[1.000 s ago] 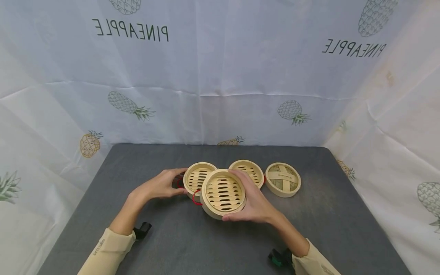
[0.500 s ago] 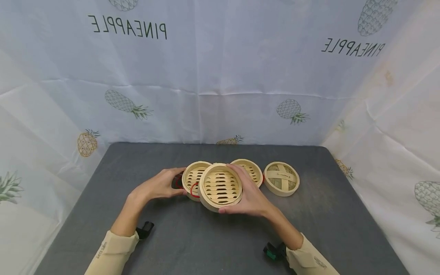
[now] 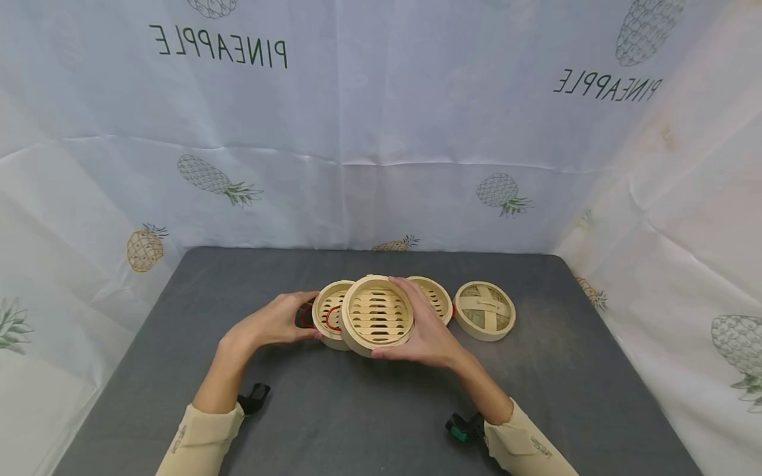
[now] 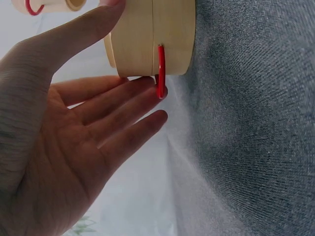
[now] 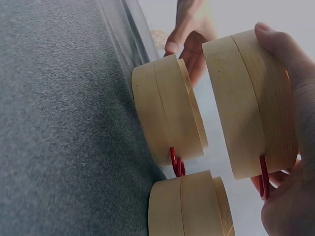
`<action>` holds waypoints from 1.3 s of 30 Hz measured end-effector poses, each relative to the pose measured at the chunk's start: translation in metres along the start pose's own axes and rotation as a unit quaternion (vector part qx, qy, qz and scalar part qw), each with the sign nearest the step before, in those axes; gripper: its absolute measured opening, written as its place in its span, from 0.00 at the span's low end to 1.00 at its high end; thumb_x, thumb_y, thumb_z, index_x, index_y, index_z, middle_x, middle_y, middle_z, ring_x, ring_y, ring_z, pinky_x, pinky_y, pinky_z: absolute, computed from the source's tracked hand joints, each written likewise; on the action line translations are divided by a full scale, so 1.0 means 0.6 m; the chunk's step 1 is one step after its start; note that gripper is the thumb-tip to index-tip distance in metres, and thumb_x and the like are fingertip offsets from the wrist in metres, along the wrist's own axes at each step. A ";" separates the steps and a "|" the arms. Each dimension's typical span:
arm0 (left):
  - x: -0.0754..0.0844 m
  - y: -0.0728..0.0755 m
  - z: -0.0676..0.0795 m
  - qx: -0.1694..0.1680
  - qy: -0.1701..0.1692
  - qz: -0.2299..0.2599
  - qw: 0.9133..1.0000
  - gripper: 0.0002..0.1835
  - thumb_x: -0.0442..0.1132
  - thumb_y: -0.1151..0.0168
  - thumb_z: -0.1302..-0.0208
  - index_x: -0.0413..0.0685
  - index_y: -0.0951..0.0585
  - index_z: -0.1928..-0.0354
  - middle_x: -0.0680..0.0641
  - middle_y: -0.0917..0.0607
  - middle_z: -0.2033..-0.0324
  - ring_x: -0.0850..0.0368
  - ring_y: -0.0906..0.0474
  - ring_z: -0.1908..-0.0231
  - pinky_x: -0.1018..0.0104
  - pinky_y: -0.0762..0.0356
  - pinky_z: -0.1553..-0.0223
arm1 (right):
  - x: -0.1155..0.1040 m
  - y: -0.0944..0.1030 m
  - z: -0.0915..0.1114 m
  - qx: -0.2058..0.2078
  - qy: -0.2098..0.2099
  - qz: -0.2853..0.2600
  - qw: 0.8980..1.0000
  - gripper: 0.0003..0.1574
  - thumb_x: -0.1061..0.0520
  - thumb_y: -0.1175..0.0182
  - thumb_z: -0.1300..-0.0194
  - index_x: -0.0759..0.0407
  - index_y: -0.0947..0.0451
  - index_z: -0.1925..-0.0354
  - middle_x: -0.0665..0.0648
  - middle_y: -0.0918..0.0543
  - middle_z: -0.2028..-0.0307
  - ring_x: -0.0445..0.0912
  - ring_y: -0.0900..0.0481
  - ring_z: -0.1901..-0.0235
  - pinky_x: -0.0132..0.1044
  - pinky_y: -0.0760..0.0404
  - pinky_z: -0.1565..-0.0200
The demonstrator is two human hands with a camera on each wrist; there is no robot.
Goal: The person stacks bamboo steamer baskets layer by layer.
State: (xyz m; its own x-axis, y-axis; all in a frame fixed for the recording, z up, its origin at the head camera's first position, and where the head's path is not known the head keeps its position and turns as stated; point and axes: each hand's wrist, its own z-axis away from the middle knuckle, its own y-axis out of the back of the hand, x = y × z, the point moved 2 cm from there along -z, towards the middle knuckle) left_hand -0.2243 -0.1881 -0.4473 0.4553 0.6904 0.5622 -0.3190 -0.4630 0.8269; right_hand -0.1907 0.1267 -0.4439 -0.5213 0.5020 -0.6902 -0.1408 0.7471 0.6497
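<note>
My right hand (image 3: 424, 330) holds a small round bamboo steamer basket (image 3: 380, 311) with a slatted floor and a red side loop, thumb on its near side and fingers at its far side. In the right wrist view this held basket (image 5: 246, 103) is raised, with a gap between it and a second steamer basket (image 5: 162, 110) standing on the table. Around the left side of that second basket (image 3: 326, 305), my left hand (image 3: 275, 322) rests thumb and fingertips. The left wrist view shows thumb and fingers against its wall (image 4: 142, 39), beside a red loop (image 4: 161, 71).
A third slatted steamer basket (image 3: 437, 297) stands behind my right hand. To its right lies a round woven bamboo lid (image 3: 485, 311) with crossed strips. The dark grey table (image 3: 357, 423) meets a white pineapple-print curtain (image 3: 381, 132) at the back.
My right hand has carried its steamer basket away from me and slightly left, so it overlaps the left basket more. My left hand has stayed in place at its basket.
</note>
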 end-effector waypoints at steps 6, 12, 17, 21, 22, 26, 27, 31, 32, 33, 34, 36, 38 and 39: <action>0.001 0.000 0.000 -0.001 -0.001 -0.004 1.000 0.46 0.46 0.18 0.37 0.29 0.28 0.24 0.35 0.14 0.36 0.40 0.15 0.38 0.44 0.14 0.40 | -0.001 -0.005 -0.010 0.011 -0.007 0.011 1.000 0.79 0.32 0.14 0.59 0.40 0.43 0.15 0.51 0.32 0.21 0.54 0.34 0.20 0.66 0.32 0.23; 0.001 0.002 0.001 0.000 0.001 -0.004 1.000 0.45 0.46 0.18 0.37 0.31 0.28 0.24 0.36 0.13 0.37 0.40 0.15 0.37 0.42 0.15 0.37 | -0.009 -0.008 -0.024 0.014 0.002 0.007 1.000 0.79 0.30 0.15 0.58 0.42 0.43 0.15 0.51 0.33 0.21 0.54 0.35 0.19 0.65 0.31 0.23; 0.000 0.003 -0.001 -0.004 0.000 0.000 1.000 0.44 0.46 0.19 0.37 0.31 0.27 0.25 0.37 0.13 0.38 0.42 0.14 0.39 0.44 0.15 0.39 | -0.012 -0.011 -0.032 0.016 -0.002 0.002 1.000 0.79 0.25 0.16 0.57 0.39 0.43 0.15 0.51 0.33 0.21 0.53 0.34 0.20 0.66 0.29 0.24; -0.001 0.002 -0.001 -0.003 -0.010 0.007 1.000 0.43 0.45 0.19 0.36 0.31 0.26 0.25 0.37 0.13 0.38 0.43 0.13 0.40 0.44 0.14 0.40 | -0.014 -0.014 -0.038 0.016 -0.002 -0.004 1.000 0.78 0.29 0.14 0.57 0.40 0.42 0.16 0.52 0.33 0.21 0.53 0.33 0.20 0.65 0.28 0.25; -0.002 0.002 0.000 -0.003 -0.009 0.009 1.000 0.43 0.45 0.19 0.36 0.32 0.26 0.25 0.37 0.13 0.38 0.43 0.13 0.41 0.44 0.14 0.40 | -0.015 -0.016 -0.040 0.015 -0.001 -0.005 1.000 0.78 0.31 0.14 0.57 0.41 0.42 0.16 0.52 0.33 0.21 0.53 0.33 0.21 0.64 0.28 0.25; 0.000 0.003 0.000 -0.003 -0.006 0.024 1.000 0.43 0.45 0.19 0.36 0.33 0.26 0.25 0.38 0.12 0.38 0.44 0.13 0.41 0.44 0.14 0.40 | -0.014 -0.021 -0.047 0.011 -0.001 -0.015 1.000 0.78 0.37 0.12 0.57 0.43 0.42 0.15 0.53 0.33 0.21 0.52 0.32 0.22 0.62 0.27 0.25; 0.000 0.003 0.000 -0.004 -0.005 0.029 1.000 0.42 0.45 0.19 0.36 0.34 0.26 0.25 0.38 0.12 0.38 0.45 0.13 0.42 0.45 0.13 0.40 | -0.014 -0.022 -0.048 0.011 -0.003 -0.017 1.000 0.78 0.38 0.12 0.57 0.43 0.43 0.15 0.53 0.33 0.21 0.52 0.32 0.22 0.62 0.27 0.25; 0.000 0.003 -0.002 -0.005 -0.004 0.034 0.999 0.42 0.45 0.20 0.36 0.35 0.25 0.25 0.39 0.12 0.38 0.46 0.12 0.43 0.46 0.13 0.41 | -0.011 -0.027 -0.052 0.011 -0.008 -0.019 1.000 0.78 0.38 0.12 0.57 0.44 0.42 0.15 0.54 0.34 0.21 0.53 0.32 0.22 0.62 0.28 0.25; -0.001 0.003 -0.002 -0.006 -0.004 0.034 0.999 0.42 0.45 0.20 0.36 0.35 0.25 0.25 0.39 0.12 0.38 0.46 0.12 0.43 0.46 0.13 0.41 | -0.011 -0.028 -0.053 0.011 -0.007 -0.019 1.000 0.78 0.38 0.12 0.57 0.44 0.42 0.15 0.54 0.33 0.21 0.53 0.31 0.22 0.62 0.28 0.24; -0.002 0.002 -0.002 -0.006 -0.002 0.034 0.999 0.42 0.45 0.19 0.36 0.34 0.25 0.25 0.39 0.12 0.39 0.46 0.12 0.43 0.46 0.13 0.41 | -0.011 -0.030 -0.054 0.011 -0.008 -0.019 1.000 0.78 0.37 0.12 0.57 0.44 0.42 0.15 0.54 0.33 0.21 0.53 0.31 0.22 0.62 0.28 0.25; -0.003 0.002 -0.002 -0.006 -0.001 0.033 0.999 0.42 0.45 0.19 0.36 0.34 0.25 0.26 0.40 0.11 0.39 0.47 0.12 0.43 0.46 0.13 0.41 | -0.011 -0.031 -0.055 0.011 -0.007 -0.019 1.000 0.78 0.37 0.12 0.57 0.44 0.42 0.15 0.54 0.33 0.21 0.53 0.31 0.23 0.63 0.27 0.25; -0.004 0.002 -0.001 -0.005 -0.001 0.032 0.999 0.41 0.45 0.19 0.37 0.34 0.25 0.26 0.40 0.11 0.40 0.47 0.12 0.44 0.46 0.13 0.41 | -0.010 -0.035 -0.057 0.012 -0.005 -0.020 1.000 0.77 0.37 0.12 0.57 0.43 0.42 0.16 0.55 0.33 0.22 0.53 0.30 0.23 0.63 0.27 0.26; -0.005 0.003 0.001 -0.004 -0.001 0.033 0.999 0.41 0.45 0.19 0.37 0.34 0.25 0.26 0.40 0.11 0.40 0.47 0.12 0.44 0.46 0.13 0.41 | -0.010 -0.039 -0.059 0.014 -0.002 -0.021 1.000 0.77 0.37 0.12 0.56 0.43 0.42 0.16 0.55 0.32 0.22 0.54 0.29 0.24 0.64 0.26 0.26; -0.005 0.003 0.003 -0.003 -0.001 0.034 0.999 0.41 0.44 0.19 0.37 0.34 0.25 0.26 0.40 0.11 0.40 0.47 0.12 0.44 0.46 0.13 0.40 | -0.011 -0.041 -0.060 0.014 0.000 -0.022 1.000 0.77 0.37 0.12 0.56 0.43 0.42 0.16 0.55 0.32 0.22 0.54 0.29 0.24 0.64 0.26 0.27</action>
State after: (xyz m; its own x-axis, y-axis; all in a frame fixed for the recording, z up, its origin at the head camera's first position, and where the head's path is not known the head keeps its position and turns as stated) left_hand -0.2250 -0.1918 -0.4475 0.4337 0.6569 0.6168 -0.3542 -0.5051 0.7870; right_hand -0.2143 0.0894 -0.4442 -0.5155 0.4681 -0.7178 -0.1404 0.7802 0.6096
